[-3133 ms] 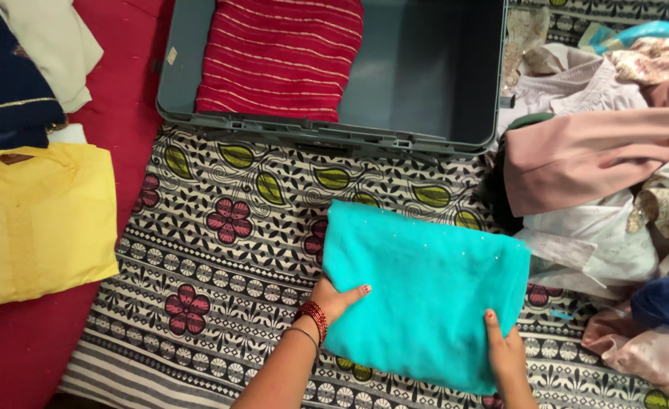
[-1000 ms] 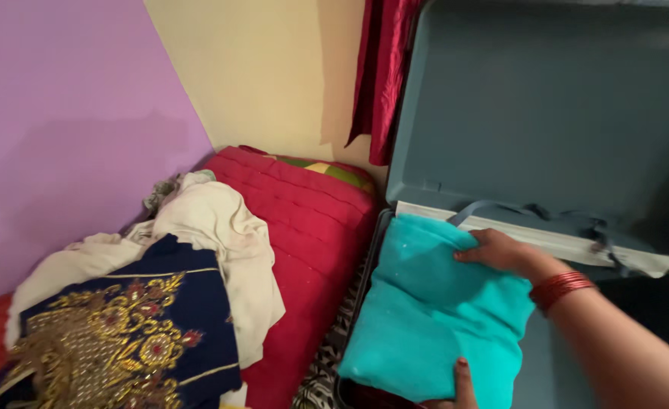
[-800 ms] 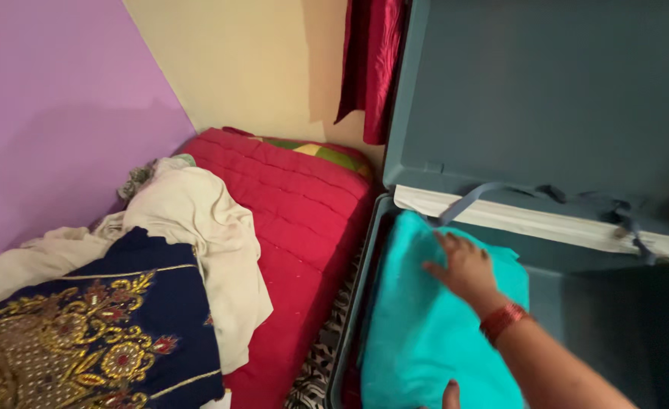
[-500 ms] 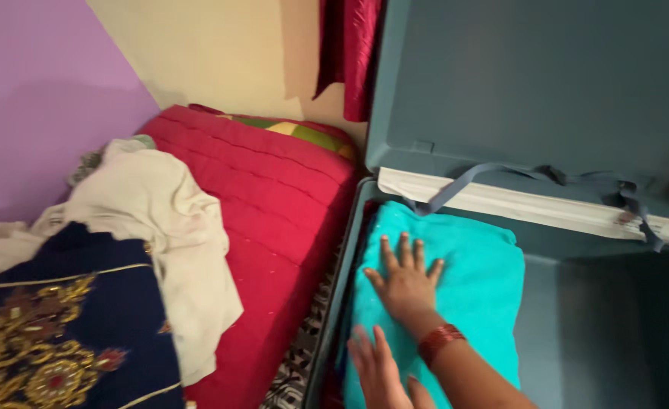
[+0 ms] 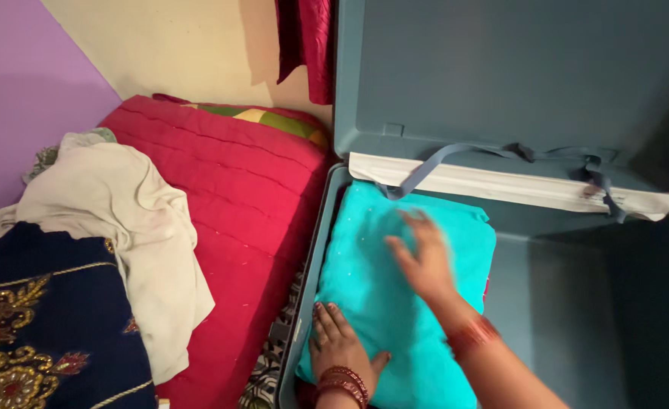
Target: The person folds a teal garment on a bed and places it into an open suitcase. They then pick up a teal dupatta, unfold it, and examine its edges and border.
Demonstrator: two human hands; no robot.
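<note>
A folded turquoise cloth (image 5: pixel 372 273) lies in the left half of an open grey-blue suitcase (image 5: pixel 577 303). My left hand (image 5: pixel 338 344) rests flat on the cloth's near left corner, fingers spread. Flat on the cloth's middle lies my right hand (image 5: pixel 425 257), blurred by motion. Neither hand grips anything. Red bangles show on both wrists. A bit of red fabric peeks out under the cloth's right edge.
The suitcase lid (image 5: pixel 516 76) stands upright with a loose grey strap (image 5: pixel 501 155) across its lower edge. A red quilted mattress (image 5: pixel 228 204) lies left, with a cream garment (image 5: pixel 122 212) and a navy gold-embroidered garment (image 5: pixel 39 326) on it. A maroon curtain (image 5: pixel 308 38) hangs behind.
The turquoise cloth went from the patterned sheet into the suitcase. My right hand let go of its far edge and now lies flat on it; my left hand came onto the near corner.
</note>
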